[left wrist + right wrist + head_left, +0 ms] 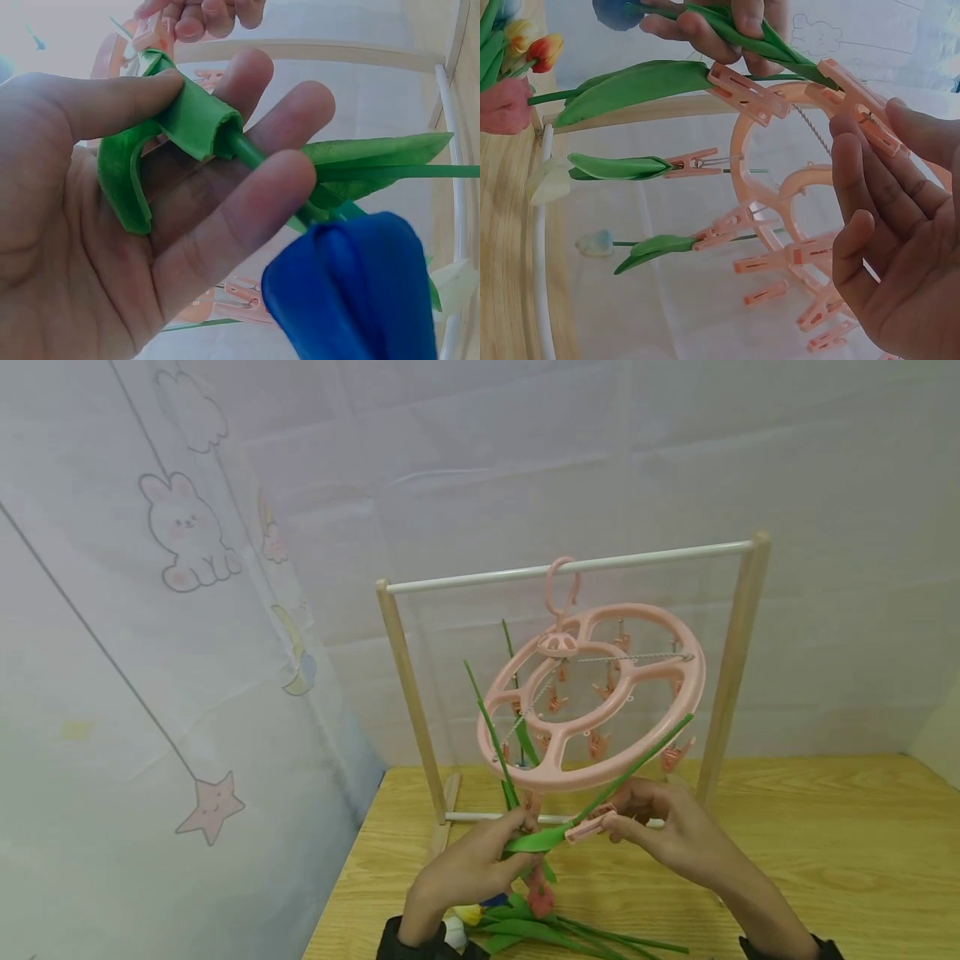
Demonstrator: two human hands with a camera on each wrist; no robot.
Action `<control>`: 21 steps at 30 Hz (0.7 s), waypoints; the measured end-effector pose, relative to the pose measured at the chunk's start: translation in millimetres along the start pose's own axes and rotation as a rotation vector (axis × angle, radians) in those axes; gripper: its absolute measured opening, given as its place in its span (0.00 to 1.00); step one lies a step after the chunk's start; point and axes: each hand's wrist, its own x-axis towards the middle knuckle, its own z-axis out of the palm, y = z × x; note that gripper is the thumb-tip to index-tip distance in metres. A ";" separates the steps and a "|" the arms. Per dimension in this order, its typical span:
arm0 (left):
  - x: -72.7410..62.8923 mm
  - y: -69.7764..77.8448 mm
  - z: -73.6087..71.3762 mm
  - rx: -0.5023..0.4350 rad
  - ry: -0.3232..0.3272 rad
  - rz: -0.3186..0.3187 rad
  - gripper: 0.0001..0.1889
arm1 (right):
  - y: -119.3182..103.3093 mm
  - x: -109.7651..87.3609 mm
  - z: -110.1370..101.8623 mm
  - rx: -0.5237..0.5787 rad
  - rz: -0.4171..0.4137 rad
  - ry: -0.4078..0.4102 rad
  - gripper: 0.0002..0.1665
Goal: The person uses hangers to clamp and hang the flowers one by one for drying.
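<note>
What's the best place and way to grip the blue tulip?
Probably by its leaf-wrapped stem, pinched from the left, as the left hand does: the leaves make that part broader than the bare stem end, while the pink clip and right hand take up the right side.

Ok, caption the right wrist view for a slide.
Left hand holds blue flower; right hand pinches pink clip at its green leaves.
</note>
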 end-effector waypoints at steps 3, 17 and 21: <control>1.5 0.9 1.6 0.039 0.009 0.009 0.05 | 1.5 0.2 -0.3 0.019 0.012 -0.003 0.12; 8.1 7.2 10.8 0.111 0.028 0.040 0.05 | 4.7 1.4 -2.0 0.052 -0.012 -0.028 0.14; 9.1 8.9 13.7 0.113 0.024 0.031 0.07 | 4.4 0.4 -2.2 0.062 0.008 -0.028 0.14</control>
